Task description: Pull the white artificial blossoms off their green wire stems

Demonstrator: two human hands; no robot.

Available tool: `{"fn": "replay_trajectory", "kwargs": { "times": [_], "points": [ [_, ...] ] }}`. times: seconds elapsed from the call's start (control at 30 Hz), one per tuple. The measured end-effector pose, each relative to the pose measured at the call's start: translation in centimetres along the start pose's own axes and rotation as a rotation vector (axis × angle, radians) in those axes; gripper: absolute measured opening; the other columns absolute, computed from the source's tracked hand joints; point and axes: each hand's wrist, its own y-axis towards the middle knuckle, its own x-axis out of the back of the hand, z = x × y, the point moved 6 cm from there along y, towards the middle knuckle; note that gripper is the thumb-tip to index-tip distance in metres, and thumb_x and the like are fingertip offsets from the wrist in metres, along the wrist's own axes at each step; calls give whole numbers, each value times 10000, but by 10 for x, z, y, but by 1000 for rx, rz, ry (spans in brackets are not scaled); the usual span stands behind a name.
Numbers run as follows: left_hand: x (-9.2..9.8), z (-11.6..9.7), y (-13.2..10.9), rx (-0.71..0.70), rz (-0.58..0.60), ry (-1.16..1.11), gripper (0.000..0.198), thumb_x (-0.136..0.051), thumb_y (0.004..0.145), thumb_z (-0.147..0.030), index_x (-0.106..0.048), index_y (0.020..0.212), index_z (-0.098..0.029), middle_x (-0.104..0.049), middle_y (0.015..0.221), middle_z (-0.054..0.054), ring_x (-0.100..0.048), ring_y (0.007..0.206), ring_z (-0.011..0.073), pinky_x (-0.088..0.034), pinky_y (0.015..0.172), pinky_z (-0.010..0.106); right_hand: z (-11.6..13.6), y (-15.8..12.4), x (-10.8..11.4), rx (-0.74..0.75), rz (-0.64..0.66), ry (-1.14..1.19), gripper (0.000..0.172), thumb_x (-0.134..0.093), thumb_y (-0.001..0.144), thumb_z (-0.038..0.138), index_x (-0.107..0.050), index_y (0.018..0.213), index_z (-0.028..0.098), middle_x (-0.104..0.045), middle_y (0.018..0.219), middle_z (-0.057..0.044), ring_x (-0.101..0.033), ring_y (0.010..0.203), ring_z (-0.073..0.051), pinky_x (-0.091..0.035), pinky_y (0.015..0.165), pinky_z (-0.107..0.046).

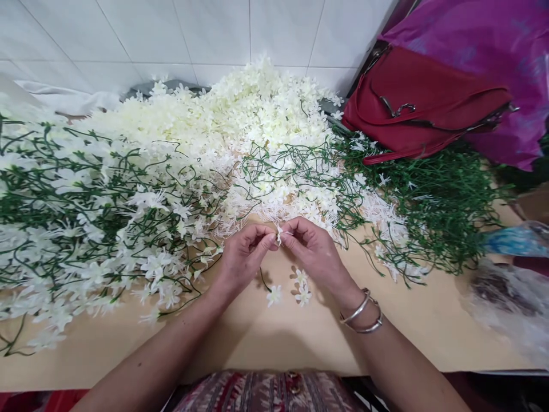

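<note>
Near the table's middle my left hand (247,253) and my right hand (316,249) meet, thumbs and forefingers pinched together. Between the fingertips is a small white artificial flower piece (279,233), partly covered by the fingers, with a thin white strand beside the right thumb. Both hands grip it. Below them, a white flower head (273,295) on a dark green stem lies on the table (274,343), with loose white blossoms (302,294) to its right. Just beyond my fingers lie white stringy stamens (244,220) and green stems (291,160).
White flowers on green stems (86,229) fill the left side. A heap of cream-white blossoms (266,103) rests against the tiled wall (214,28). At the right are a green stem pile (446,200), a red handbag (437,97), a purple bag (514,68) and clear plastic (506,303).
</note>
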Motion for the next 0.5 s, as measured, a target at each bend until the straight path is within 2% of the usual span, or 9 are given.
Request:
{"fn": "replay_trajectory", "kwargs": {
  "times": [0.2,0.4,0.5],
  "points": [
    [0,4,2,71,-4,-116,372,-769,897,-499,-755,1079,-175,-813,902,60,-793,835,205,-633,792,308,-2,3,6,-41,-18,29,272,-752,906,470,-694,901,205,-648,802,-8,-543,727,-158,-442,663,-293],
    [2,1,0,24,0,23,204,-697,969,-390,-754,982,-195,-809,826,34,-772,778,179,-596,747,280,-4,4,8,-56,-39,55,228,-792,874,419,-719,874,203,-642,773,0,-529,710,-152,-430,649,-288],
    [2,0,-1,-14,2,87,182,-666,989,-361,-737,964,-195,-805,816,35,-756,755,175,-579,726,279,-5,4,8,-60,-49,46,188,-782,878,377,-720,872,200,-634,754,6,-504,682,-142,-403,621,-280]
  ]
}}
